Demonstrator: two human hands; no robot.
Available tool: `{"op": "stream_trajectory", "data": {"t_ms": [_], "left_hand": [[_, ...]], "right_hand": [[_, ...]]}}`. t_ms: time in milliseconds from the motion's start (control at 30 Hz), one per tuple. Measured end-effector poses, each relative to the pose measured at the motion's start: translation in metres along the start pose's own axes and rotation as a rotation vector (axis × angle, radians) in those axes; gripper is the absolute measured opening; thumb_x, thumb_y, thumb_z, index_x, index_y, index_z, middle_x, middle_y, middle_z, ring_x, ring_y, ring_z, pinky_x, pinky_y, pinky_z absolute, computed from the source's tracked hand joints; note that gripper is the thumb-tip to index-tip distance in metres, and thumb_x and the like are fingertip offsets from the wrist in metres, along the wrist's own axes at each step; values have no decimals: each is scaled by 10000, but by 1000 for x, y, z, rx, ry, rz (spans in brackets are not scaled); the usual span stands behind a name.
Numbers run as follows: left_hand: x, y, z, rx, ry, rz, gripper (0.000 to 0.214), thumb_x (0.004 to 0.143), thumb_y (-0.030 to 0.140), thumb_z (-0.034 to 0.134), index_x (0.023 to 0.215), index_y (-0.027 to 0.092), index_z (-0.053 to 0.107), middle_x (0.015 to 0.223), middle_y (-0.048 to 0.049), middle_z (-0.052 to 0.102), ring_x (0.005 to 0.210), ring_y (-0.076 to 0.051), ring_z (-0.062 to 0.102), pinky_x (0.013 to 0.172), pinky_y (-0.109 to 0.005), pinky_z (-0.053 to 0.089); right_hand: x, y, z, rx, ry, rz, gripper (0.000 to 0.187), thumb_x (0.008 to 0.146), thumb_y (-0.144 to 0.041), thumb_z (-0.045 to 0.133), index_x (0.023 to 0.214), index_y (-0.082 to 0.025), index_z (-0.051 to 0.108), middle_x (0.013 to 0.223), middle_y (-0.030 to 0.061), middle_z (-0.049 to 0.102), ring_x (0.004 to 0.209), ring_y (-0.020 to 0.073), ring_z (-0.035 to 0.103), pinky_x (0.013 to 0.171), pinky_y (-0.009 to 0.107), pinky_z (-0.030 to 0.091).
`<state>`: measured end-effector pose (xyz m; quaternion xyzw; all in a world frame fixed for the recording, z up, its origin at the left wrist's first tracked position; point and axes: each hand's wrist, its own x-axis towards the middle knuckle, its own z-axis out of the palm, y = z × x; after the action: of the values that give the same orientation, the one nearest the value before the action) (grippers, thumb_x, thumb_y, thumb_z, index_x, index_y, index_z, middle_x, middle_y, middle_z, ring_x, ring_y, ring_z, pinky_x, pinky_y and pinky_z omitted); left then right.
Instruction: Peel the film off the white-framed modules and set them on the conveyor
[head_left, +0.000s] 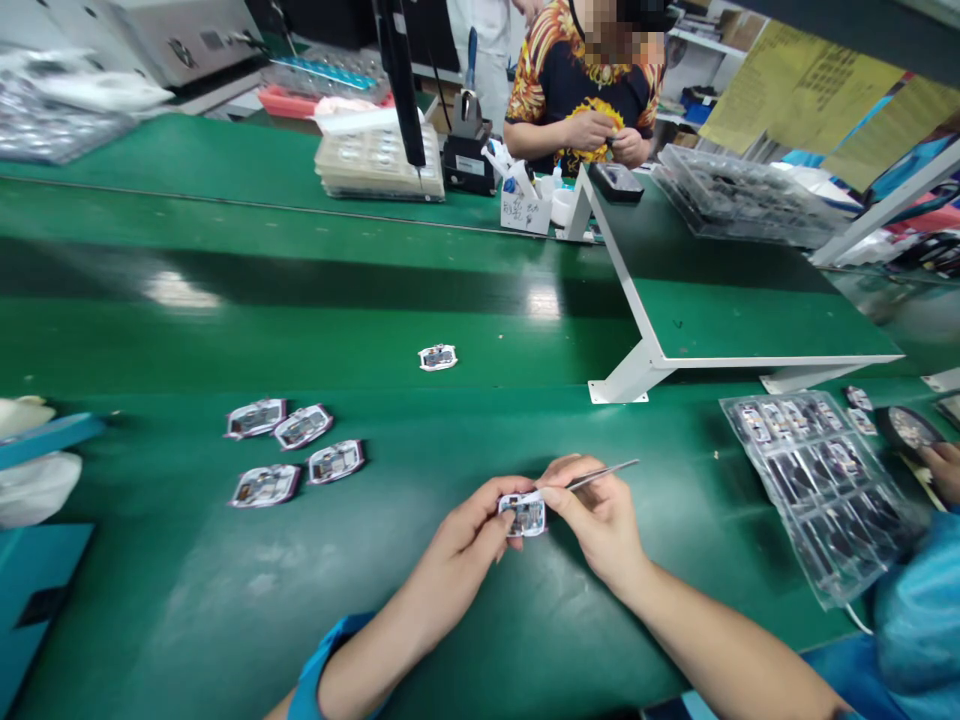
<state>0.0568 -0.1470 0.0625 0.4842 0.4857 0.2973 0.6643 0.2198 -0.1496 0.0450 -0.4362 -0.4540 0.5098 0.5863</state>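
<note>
Between the thumb and fingers of my left hand [476, 525] is a small white-framed electronic module [527, 517], its circuit side facing up. My right hand [600, 515] pinches a pair of thin metal tweezers [611, 470], the shaft slanting up to the right. The tweezers' lower end and my right fingertips meet the module's upper right edge; the exact contact is hidden by the fingers. To the left, several similar modules [336, 462] lie on the green table [360, 590]. Farther off, a single white-framed module [437, 357] rests on the green surface.
A clear compartment tray [825, 490] with some modules lies at the right, near another person's hand [945, 470]. Behind it stands a green-topped shelf [780, 310] on white legs. Across the table are stacked trays [379, 160], a white tool box [525, 208] and a person [581, 90].
</note>
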Motion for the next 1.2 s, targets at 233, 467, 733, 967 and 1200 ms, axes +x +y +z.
{"op": "stream_trajectory", "data": {"t_ms": [233,467,733,967,1200], "left_hand": [[0,5,-2,14,-35,21,294,827,320,507,1051,179,637,810,-14,625,666,-155,538,626,-262,439],[2,5,-3,-3,-41,15,301,823,313,525,1064,175,641,786,-15,633,665,-157,546,624,-262,452],[2,7,-5,-9,-40,31,297,798,307,579,1053,189,673,806,-28,667,654,-166,572,623,-270,460],[2,4,-6,-5,-52,-38,363,827,413,568,1043,145,686,617,-7,618,565,-150,503,540,-256,381],[4,7,-2,-255,33,-68,396,803,424,626,1053,120,668,710,-37,654,650,-171,567,580,-273,436]], "right_hand": [[0,-2,0,18,-39,-55,41,816,-228,739,812,-251,705,785,7,690,792,182,627,728,314,491],[0,-1,-1,-23,-70,-85,43,821,-214,730,819,-246,700,784,19,697,794,195,624,733,338,490],[1,-5,0,-75,-40,-37,105,806,-312,745,770,-234,685,757,25,697,768,198,632,716,339,503],[0,-5,2,-66,-32,-11,92,796,-297,746,766,-229,692,754,26,698,759,195,639,708,325,506],[1,-2,-1,-26,76,-34,112,765,-306,776,791,-222,707,778,26,716,765,195,661,706,319,529]]}}
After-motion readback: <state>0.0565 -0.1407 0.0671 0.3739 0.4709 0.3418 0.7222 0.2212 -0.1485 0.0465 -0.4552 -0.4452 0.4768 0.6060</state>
